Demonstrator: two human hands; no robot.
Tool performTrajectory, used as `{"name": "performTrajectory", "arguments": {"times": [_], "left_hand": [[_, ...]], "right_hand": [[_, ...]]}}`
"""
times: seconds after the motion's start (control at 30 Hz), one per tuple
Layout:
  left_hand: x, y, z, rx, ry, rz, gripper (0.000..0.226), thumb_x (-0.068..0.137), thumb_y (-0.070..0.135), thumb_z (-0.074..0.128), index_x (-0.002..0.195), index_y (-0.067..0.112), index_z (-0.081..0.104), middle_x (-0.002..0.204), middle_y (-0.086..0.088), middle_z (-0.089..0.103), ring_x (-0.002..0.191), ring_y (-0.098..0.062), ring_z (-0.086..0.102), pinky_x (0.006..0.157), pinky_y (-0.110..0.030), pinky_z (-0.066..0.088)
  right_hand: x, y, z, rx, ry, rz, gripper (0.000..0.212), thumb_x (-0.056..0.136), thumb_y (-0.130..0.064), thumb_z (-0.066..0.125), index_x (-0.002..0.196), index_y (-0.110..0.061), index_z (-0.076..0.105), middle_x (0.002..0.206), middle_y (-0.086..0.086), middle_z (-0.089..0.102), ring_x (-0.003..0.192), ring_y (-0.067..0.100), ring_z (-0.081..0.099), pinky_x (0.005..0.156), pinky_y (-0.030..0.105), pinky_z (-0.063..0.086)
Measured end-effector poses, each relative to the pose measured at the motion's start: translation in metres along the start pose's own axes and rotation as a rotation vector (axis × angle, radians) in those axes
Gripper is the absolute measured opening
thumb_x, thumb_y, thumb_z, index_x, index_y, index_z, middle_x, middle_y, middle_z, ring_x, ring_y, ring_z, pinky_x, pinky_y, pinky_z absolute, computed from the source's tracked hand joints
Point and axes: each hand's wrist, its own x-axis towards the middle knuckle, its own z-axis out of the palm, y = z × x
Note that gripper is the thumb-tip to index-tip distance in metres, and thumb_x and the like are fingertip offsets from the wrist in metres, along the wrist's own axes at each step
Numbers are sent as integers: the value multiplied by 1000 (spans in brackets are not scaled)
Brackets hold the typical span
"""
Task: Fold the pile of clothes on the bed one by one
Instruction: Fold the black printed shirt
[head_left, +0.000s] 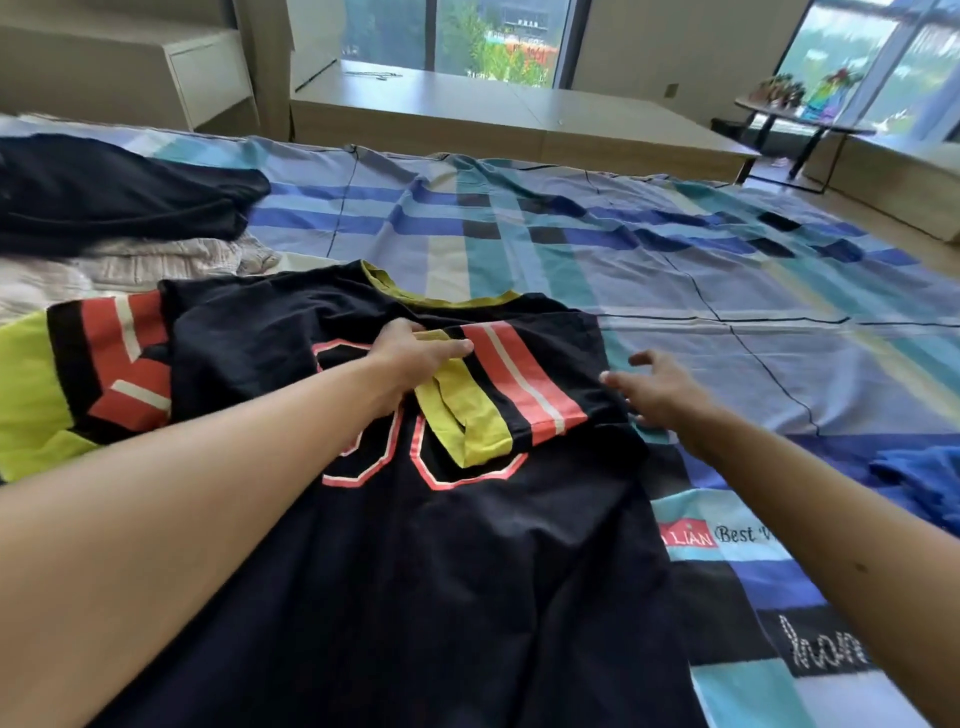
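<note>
— Two hands are out over the black jersey (415, 571); how do they lie?
— The left hand (415, 358) rests flat on the jersey's chest. Its fingers are straight and together, pressing down the folded-in sleeve (519, 374) with its red, white and yellow-green bands. The right hand (660, 389) is at the jersey's right edge, palm down, fingers spread and loosely bent, holding nothing. Whether its tips touch the cloth I cannot tell.
— And the jersey itself?
— It is spread flat on the bed, with the yellow-green collar (441, 299) on the far side and the hem toward the person. Its other sleeve (119, 353) lies unfolded out to the left.
— Room around it?
— Right of the jersey the checked bed cover (675, 249) runs open for a wide stretch. A blue garment (919, 483) lies well apart on that side. Just beyond the jersey's left shoulder is a pale striped garment (171, 265), with a dark garment (104, 192) behind it.
— Past the bed?
— Beyond the collar side stand a low wooden platform (467, 114) and tall windows (493, 36).
</note>
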Motion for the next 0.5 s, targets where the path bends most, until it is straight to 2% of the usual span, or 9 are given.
{"name": "performTrajectory", "arguments": {"times": [0.07, 0.17, 0.23, 0.3, 0.4, 0.5], "left_hand": [[6, 3, 7, 105, 30, 41, 71, 64, 38, 91, 123, 15, 59, 112, -5, 67, 101, -21, 67, 94, -37, 56], [11, 3, 8, 308, 98, 90, 58, 71, 26, 86, 123, 15, 62, 116, -6, 66, 105, -24, 65, 88, -31, 53], [6, 4, 3, 539, 144, 146, 56, 75, 28, 82, 124, 17, 59, 120, -7, 63, 111, -29, 62, 92, -37, 52], [-8, 6, -8, 777, 207, 241, 52, 79, 31, 75, 126, 20, 54, 122, -8, 62, 116, -34, 60, 95, -44, 51], [-24, 9, -39, 907, 299, 394, 48, 86, 39, 67, 127, 18, 54, 123, -6, 61, 118, -30, 57, 95, -44, 48], [-34, 4, -93, 872, 418, 374, 44, 88, 44, 63, 124, 20, 58, 130, -6, 56, 125, -29, 48, 105, -45, 39]], "right_hand": [[1, -3, 2, 82, -37, 19, 53, 91, -36, 71, 132, -11, 47, 105, 12, 58, 75, 18, 55, 62, 33, 50], [5, -3, 7, -11, -46, -13, 50, 88, -37, 75, 125, -15, 50, 105, 8, 61, 80, 19, 60, 66, 31, 49], [6, 0, 11, -138, -4, -47, 60, 82, -31, 81, 130, -13, 51, 115, 12, 64, 96, 26, 64, 81, 35, 53], [5, -1, 16, -191, 37, -58, 70, 80, -29, 82, 138, -11, 47, 132, 16, 59, 118, 31, 58, 101, 38, 46], [-8, -14, 21, -276, 117, -136, 79, 81, -31, 79, 145, -12, 35, 141, 20, 49, 130, 36, 47, 107, 41, 39], [-28, -37, 34, -352, 171, -278, 88, 82, -31, 77, 152, -15, 26, 146, 20, 36, 137, 36, 36, 112, 47, 34]]}}
